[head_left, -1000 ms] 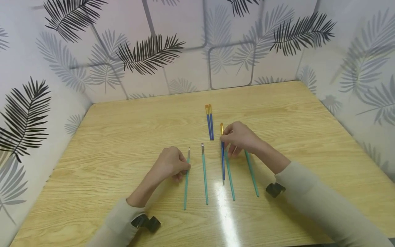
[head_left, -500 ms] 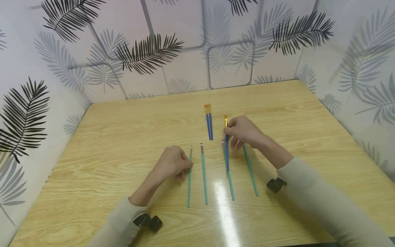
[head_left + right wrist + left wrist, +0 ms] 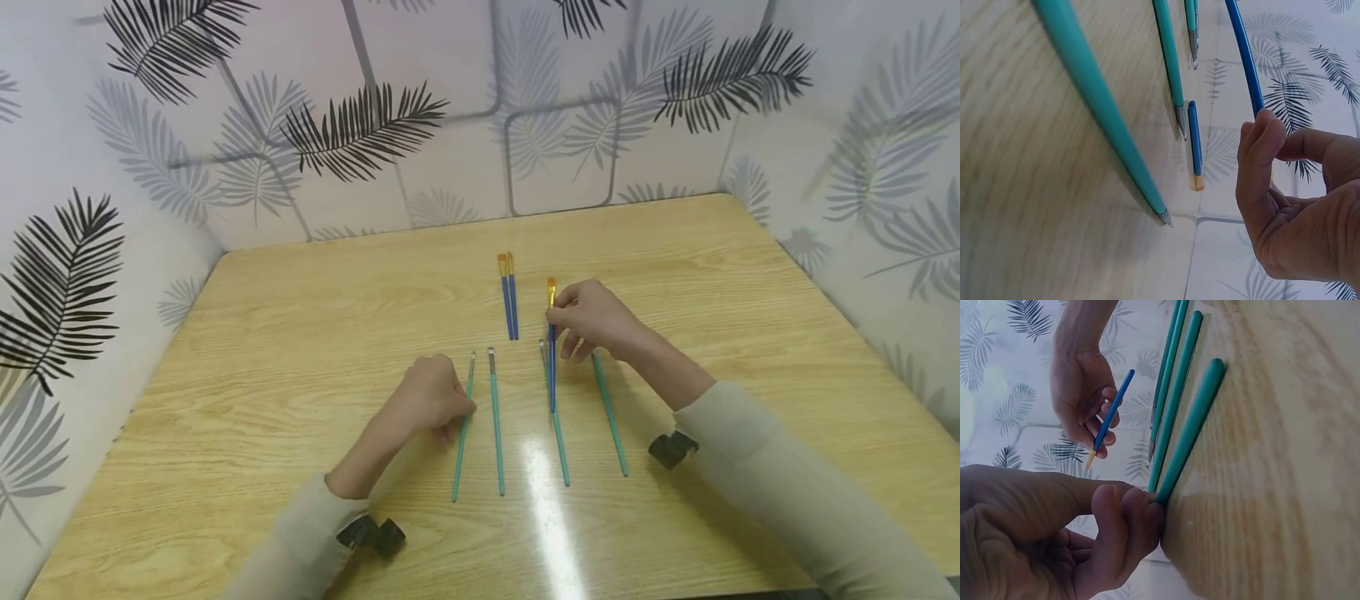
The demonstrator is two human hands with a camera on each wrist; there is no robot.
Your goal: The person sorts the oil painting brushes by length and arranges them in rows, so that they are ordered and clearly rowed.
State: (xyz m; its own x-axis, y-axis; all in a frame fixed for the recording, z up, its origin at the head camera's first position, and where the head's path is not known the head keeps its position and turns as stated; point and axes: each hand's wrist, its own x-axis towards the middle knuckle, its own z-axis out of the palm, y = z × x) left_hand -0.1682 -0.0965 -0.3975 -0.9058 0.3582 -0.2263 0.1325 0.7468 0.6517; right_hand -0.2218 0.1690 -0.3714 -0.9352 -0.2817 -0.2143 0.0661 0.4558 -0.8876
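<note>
Nearest the person, to the left of the flat-tipped teal brush and close to the table's front, a pale left sleeve carries a dark left wrist camera. Well to the right of that same brush, a pale right sleeve has a dark right wrist camera by its cuff. The flat-tipped teal brush lies on the table, its silver end pointing away from the person. Just left of it, the left hand pinches the fine-tipped teal brush on the upper part of its handle, its tip leaning toward the landmark brush without touching it. Right of the landmark lie the third teal brush and, farther over, the fourth teal brush, partly hidden by the right hand. Beyond and to the right of the landmark, the right hand pinches the held blue brush above the table, orange bristles pointing away. Straight beyond the landmark, a pair of blue brushes lies side by side. Farthest beyond it stands a leaf-patterned wall.
</note>
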